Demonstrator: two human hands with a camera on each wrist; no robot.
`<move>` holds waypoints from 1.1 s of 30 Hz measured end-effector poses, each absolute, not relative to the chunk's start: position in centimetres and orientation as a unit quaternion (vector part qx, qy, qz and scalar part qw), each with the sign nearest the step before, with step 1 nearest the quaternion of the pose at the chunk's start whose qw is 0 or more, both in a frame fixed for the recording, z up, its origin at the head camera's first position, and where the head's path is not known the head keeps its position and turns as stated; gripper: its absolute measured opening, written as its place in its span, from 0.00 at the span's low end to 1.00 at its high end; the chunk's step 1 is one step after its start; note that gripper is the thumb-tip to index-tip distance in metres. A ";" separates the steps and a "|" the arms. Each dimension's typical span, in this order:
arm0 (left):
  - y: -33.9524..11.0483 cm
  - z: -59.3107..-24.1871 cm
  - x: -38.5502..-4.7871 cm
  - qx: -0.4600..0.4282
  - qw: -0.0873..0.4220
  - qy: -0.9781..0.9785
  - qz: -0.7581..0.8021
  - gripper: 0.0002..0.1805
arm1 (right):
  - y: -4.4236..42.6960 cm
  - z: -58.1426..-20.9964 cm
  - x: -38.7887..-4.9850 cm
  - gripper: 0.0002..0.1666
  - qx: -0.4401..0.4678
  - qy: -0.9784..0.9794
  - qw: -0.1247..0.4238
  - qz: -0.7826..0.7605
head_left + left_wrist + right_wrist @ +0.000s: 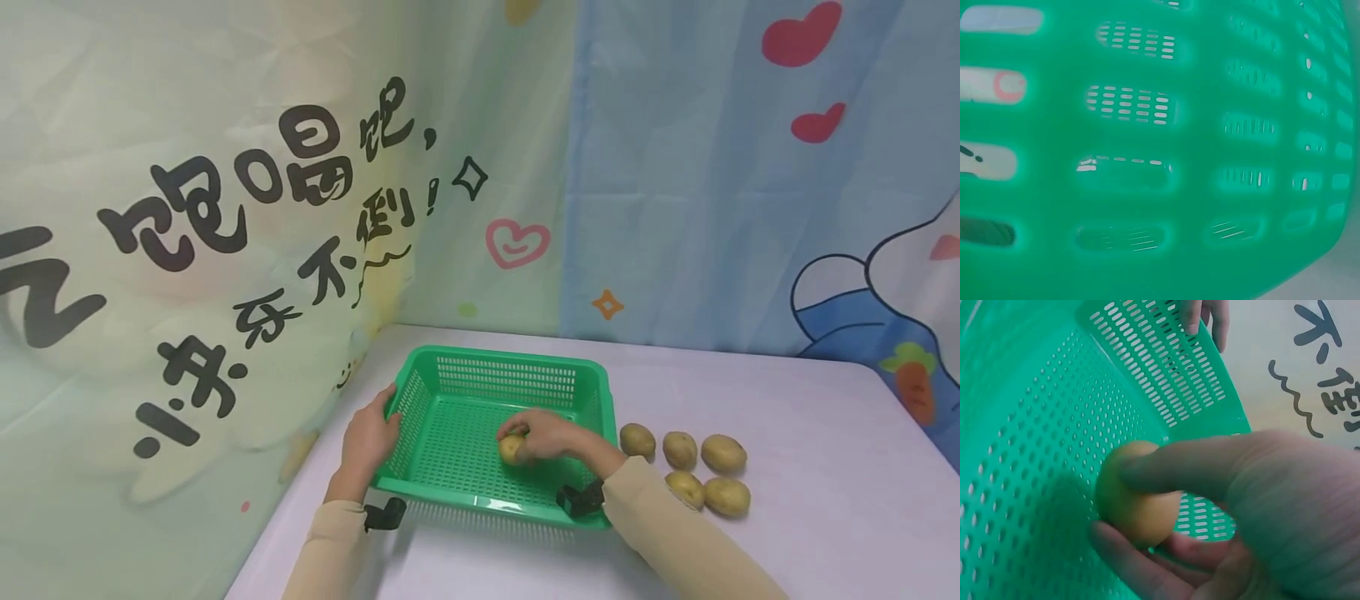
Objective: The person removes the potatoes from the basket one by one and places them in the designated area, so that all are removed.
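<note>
A green plastic basket (517, 357) with slotted walls stands on the table. My left hand (369, 440) grips its left rim, thumb inside the wall. Inside the basket, over its perforated floor, my right hand (546, 435) holds a potato (512, 450). The right wrist view shows the thumb and fingers around that potato (1138, 515), and the left hand's fingertips (1192, 322) at the rim beyond. Close up, the basket's slotted wall (1197, 144) fills the left wrist view, where the left hand is hidden.
Several more potatoes (724, 454) lie in two loose rows to the right of the basket, one partly behind the right sleeve (675, 525). The white table (825, 433) meets printed cloth hangings (675, 208) at the left and the back.
</note>
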State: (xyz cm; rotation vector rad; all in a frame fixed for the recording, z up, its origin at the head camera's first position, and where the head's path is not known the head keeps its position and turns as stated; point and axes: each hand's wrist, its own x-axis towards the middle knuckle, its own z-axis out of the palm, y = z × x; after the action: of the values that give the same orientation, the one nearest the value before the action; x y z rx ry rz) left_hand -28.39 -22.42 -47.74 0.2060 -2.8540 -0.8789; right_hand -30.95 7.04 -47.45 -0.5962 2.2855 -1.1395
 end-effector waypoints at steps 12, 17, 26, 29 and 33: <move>-22.6 -47.9 -28.5 0.060 0.080 -0.954 -0.282 0.29 | 8.3 -44.9 -29.3 0.30 -0.269 0.841 0.196 -0.426; -22.5 -47.8 -28.5 0.063 0.080 -0.954 -0.281 0.29 | 9.1 -44.3 -27.9 0.29 -0.272 0.841 0.166 -0.436; -22.4 -47.7 -28.5 0.057 0.080 -0.953 -0.286 0.29 | 11.5 -43.0 -25.0 0.28 -0.216 0.839 0.118 -0.485; -22.5 -47.7 -28.5 0.055 0.081 -0.955 -0.281 0.29 | 12.3 -43.5 -24.3 0.28 -0.176 0.846 0.104 -0.493; -22.6 -47.7 -28.4 0.056 0.079 -0.954 -0.282 0.29 | 13.3 -44.3 -23.7 0.28 -0.129 0.852 0.079 -0.501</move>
State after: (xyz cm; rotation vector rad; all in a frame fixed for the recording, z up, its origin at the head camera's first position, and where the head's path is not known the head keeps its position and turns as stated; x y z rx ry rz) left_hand -28.37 -22.58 -47.74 0.1667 -2.8564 -0.8443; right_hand -23.71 13.26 -44.35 -0.3873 2.5505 -1.4979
